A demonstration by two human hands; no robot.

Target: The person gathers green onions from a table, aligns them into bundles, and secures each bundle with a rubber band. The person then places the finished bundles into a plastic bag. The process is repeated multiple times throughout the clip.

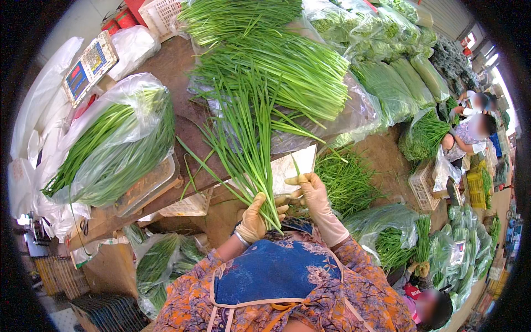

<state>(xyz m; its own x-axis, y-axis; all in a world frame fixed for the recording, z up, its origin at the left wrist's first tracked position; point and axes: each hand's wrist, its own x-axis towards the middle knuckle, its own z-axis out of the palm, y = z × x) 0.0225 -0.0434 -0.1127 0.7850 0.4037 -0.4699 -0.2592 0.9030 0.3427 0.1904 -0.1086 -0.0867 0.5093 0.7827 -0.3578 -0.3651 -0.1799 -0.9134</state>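
Observation:
A loose bunch of long green garlic chives (249, 137) fans upward from my left hand (255, 218), which wears a thin pale glove and is closed round the lower stems. To its right, my gloved right hand (313, 195) pinches a short green leaf piece (295, 164) between thumb and fingers, apart from the bunch. Beyond the held bunch, a large pile of chives (286, 70) lies on plastic sheeting on the brown table (193, 124). A clear plastic bag of chives (120, 137) rests on the scale's tray at the left.
A scale display (89, 68) and white plastic bags (45, 137) stand at the left. Bagged greens (386, 87) are stacked at the upper right. Loose greens (346, 180) lie right of my hands. Co-workers (468, 133) are at the right; another person (427, 305) is at lower right.

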